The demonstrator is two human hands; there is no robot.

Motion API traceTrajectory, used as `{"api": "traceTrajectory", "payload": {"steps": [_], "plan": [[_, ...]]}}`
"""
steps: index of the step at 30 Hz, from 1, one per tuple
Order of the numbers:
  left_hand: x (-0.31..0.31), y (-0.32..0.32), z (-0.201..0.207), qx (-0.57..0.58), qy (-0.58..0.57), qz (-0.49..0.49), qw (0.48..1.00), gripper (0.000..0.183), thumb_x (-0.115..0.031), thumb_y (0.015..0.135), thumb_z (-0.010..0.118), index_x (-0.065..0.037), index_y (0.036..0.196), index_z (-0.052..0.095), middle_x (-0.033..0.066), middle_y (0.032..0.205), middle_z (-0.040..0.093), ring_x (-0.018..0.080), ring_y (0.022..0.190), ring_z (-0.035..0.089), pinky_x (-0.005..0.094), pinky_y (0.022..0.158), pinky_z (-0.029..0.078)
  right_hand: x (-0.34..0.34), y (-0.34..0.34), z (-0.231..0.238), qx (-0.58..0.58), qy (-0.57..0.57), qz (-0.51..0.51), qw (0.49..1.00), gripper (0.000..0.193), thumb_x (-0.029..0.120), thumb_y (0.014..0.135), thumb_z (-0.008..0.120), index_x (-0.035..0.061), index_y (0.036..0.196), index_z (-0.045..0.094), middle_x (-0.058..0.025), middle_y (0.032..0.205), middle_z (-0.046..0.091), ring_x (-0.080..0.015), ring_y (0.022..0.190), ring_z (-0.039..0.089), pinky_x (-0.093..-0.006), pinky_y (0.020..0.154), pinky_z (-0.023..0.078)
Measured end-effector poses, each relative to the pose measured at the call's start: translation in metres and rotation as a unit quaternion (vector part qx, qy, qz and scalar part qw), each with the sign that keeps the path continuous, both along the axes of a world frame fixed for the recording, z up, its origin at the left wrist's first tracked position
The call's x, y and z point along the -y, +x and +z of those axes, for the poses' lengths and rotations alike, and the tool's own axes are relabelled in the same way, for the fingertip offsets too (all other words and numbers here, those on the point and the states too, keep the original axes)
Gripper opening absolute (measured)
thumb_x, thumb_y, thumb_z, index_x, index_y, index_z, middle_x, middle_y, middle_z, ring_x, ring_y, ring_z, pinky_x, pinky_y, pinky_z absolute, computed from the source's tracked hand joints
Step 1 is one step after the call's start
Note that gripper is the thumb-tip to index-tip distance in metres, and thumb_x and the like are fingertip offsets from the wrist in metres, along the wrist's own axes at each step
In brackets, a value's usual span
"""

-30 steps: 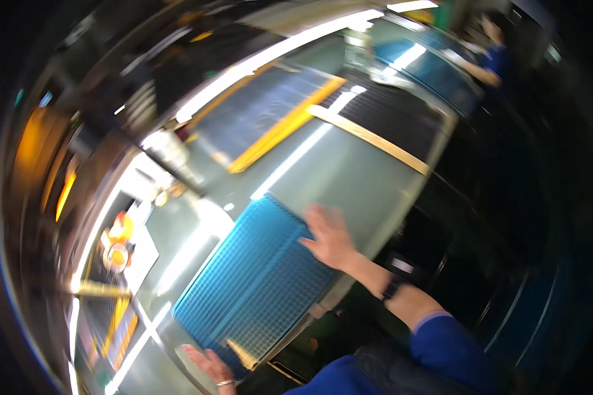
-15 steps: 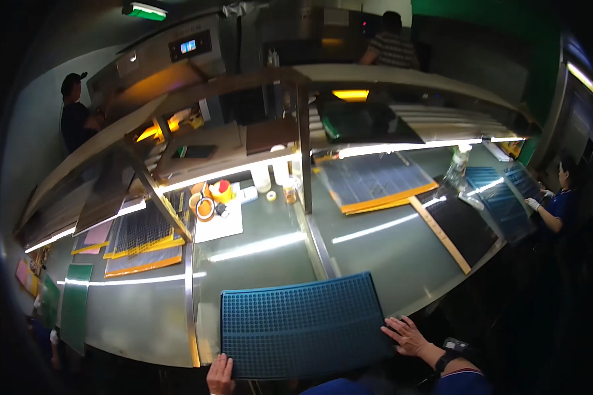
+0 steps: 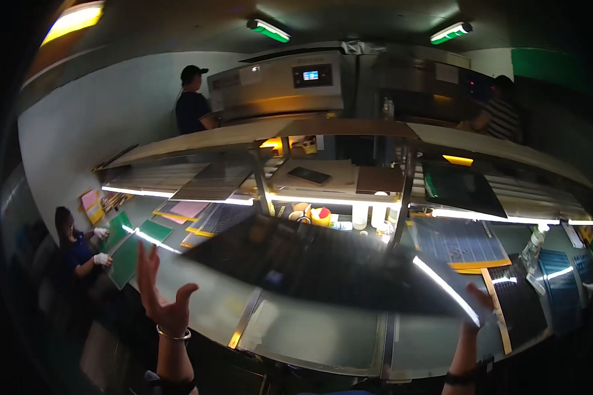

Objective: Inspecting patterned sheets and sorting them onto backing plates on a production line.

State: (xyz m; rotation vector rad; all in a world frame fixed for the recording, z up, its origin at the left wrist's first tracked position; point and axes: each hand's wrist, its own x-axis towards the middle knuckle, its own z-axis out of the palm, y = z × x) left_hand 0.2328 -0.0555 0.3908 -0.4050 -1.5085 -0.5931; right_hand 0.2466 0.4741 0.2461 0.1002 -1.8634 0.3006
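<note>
A large dark rectangular panel [image 3: 323, 263], smeared by motion, is tilted above the worktable with a bright streak of glare along its right end. My left hand [image 3: 165, 293], wearing a bangle, is raised by the panel's left end. Its fingers are stretched up and its thumb is spread, with a gap between hand and panel. At the panel's right end is my right hand [image 3: 482, 301]. Blur hides its fingers, and I cannot tell whether it grips the edge or only touches it.
A lit shelf [image 3: 349, 128] spans the table's back, with a phone [image 3: 310, 175] on it. Below stand bottles [image 3: 360, 216] and a yellow container [image 3: 320, 216]. Panels and a wooden strip [image 3: 497, 309] lie right. A gloved co-worker [image 3: 79, 250] handles green boards [image 3: 122, 260] at left.
The panel, earlier a teal gridded sheet held low at its two near corners, has risen and tilted, now looking dark. Both hands have come up, the left one off the panel. The view has lifted.
</note>
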Motion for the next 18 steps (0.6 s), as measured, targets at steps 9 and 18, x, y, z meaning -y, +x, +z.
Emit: {"api": "traceTrajectory", "payload": {"steps": [9, 18], "plan": [[-0.030, 0.006, -0.175, 0.430, -0.067, -0.144, 0.889, 0.031, -0.009, 0.071, 0.072, -0.007, 0.100, 0.064, 0.0146, 0.112, 0.058, 0.0305, 0.101, 0.057, 0.0354, 0.084, 0.048, -0.053, -0.168, 0.129, -0.160, -0.612, 0.361, 0.685, 0.036, 0.010, 0.079, 0.068, 0.0004, 0.111, 0.055, -0.0069, 0.106, 0.059, -0.0179, 0.088, 0.061, -0.0285, 0.074, 0.055], [-0.076, 0.082, -0.255, 0.602, 0.019, -0.210, 0.771, 0.025, -0.004, 0.074, 0.069, 0.001, 0.098, 0.064, 0.0153, 0.108, 0.060, 0.0205, 0.079, 0.065, 0.0275, 0.064, 0.053, -0.106, -0.253, 0.137, -0.024, -0.569, 0.396, 0.721, 0.040, 0.021, 0.083, 0.064, -0.0026, 0.111, 0.048, -0.0138, 0.101, 0.057, -0.0222, 0.095, 0.059, -0.0318, 0.084, 0.051]]}}
